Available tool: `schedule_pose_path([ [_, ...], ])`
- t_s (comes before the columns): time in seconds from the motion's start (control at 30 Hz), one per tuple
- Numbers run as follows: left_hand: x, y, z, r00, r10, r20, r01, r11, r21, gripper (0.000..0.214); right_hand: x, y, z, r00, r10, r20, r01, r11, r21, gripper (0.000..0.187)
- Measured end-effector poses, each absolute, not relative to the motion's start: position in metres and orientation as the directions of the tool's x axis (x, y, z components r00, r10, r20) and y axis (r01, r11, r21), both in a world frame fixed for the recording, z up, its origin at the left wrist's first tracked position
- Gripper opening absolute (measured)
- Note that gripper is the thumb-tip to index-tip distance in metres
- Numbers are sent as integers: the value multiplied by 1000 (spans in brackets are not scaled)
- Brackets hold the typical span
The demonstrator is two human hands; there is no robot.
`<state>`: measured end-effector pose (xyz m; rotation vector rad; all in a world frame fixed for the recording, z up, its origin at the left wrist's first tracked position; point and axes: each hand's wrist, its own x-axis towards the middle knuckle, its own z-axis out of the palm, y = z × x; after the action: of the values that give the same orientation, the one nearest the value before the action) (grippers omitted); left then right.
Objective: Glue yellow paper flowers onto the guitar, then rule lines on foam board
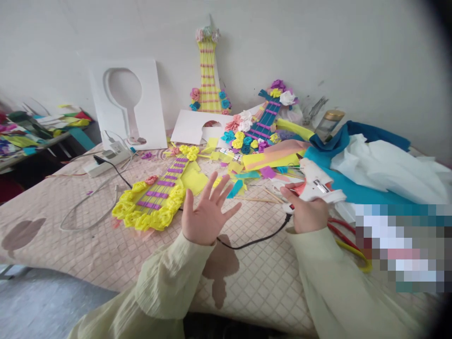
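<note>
My left hand (206, 212) is raised above the quilted bed cover, palm forward, fingers spread, holding nothing. My right hand (308, 212) grips the handle of a white glue gun (318, 183), its nozzle pointing up and left; its black cord (254, 241) trails across the cover between my arms. Just left of my left hand lies a yellow foam guitar shape (155, 200) with purple bars and yellow rosettes. Thin wooden sticks (257, 199) lie between my hands.
A yellow tower model (209, 75) and a white foam cut-out board (129, 101) lean on the wall. A blue guitar with paper flowers (259, 125), foam scraps, blue and white fabric (381, 174), a jar (327, 123) and a power strip (106, 160) crowd the bed.
</note>
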<state>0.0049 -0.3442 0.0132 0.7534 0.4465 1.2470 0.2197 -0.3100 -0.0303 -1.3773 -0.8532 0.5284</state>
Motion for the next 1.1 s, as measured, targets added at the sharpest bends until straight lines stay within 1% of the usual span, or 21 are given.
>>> schedule_pose_path([
  [0.1, -1, -343, 8, 196, 973, 119, -656, 40, 754, 55, 227, -303, -39, 641, 731, 233, 121, 204, -972, 32],
  [0.2, -3, -342, 2, 146, 979, 139, -595, -25, 803, 52, 229, -302, -44, 694, 695, 188, 142, 124, -982, 41],
  [0.27, -3, -342, -1, 132, 980, 148, -560, -49, 827, 51, 228, -301, -45, 685, 704, 189, 152, 116, -982, 41],
  [0.33, 0, -342, -5, 127, 979, 158, -528, -69, 847, 49, 227, -301, -46, 640, 735, 225, 126, 189, -974, 37],
  [0.4, 2, -343, -7, 108, 978, 177, -466, -108, 878, 41, 226, -301, -46, 596, 761, 257, 91, 254, -963, 36],
  [0.47, 4, -343, -9, 79, 976, 204, -346, -165, 924, 31, 225, -302, -45, 602, 755, 260, 118, 239, -964, 36],
  [0.53, 5, -342, -9, 68, 966, 249, -165, -236, 958, 24, 226, -303, -45, 641, 729, 238, 164, 173, -971, 35],
  [0.6, 5, -339, -10, 63, 950, 307, 43, -310, 950, 20, 225, -304, -43, 671, 714, 202, 143, 142, -979, 34],
  [0.67, 3, -332, -12, 45, 933, 356, 231, -357, 905, 18, 223, -304, -42, 658, 730, 184, 86, 170, -982, 33],
  [0.73, 0, -324, -15, 59, 930, 362, 367, -357, 859, 17, 220, -305, -40, 623, 759, 190, 45, 208, -977, 33],
  [0.83, -4, -313, -19, 113, 929, 353, 494, -361, 791, 16, 215, -306, -38, 600, 780, 176, 31, 198, -980, 38],
  [0.9, -8, -306, -19, 109, 919, 379, 581, -368, 726, 18, 214, -308, -37, 607, 779, 160, 37, 173, -984, 41],
  [0.97, -13, -298, -17, 108, 916, 386, 695, -347, 629, 23, 214, -309, -37, 606, 781, 151, 33, 166, -986, 41],
  [1.0, -14, -293, -15, 119, 923, 366, 758, -323, 567, 28, 213, -310, -38, 599, 786, 152, 24, 172, -985, 41],
  [1.1, -15, -273, -15, 154, 963, 221, 900, -229, 371, 43, 212, -312, -38, 584, 796, 161, 5, 195, -981, 38],
])
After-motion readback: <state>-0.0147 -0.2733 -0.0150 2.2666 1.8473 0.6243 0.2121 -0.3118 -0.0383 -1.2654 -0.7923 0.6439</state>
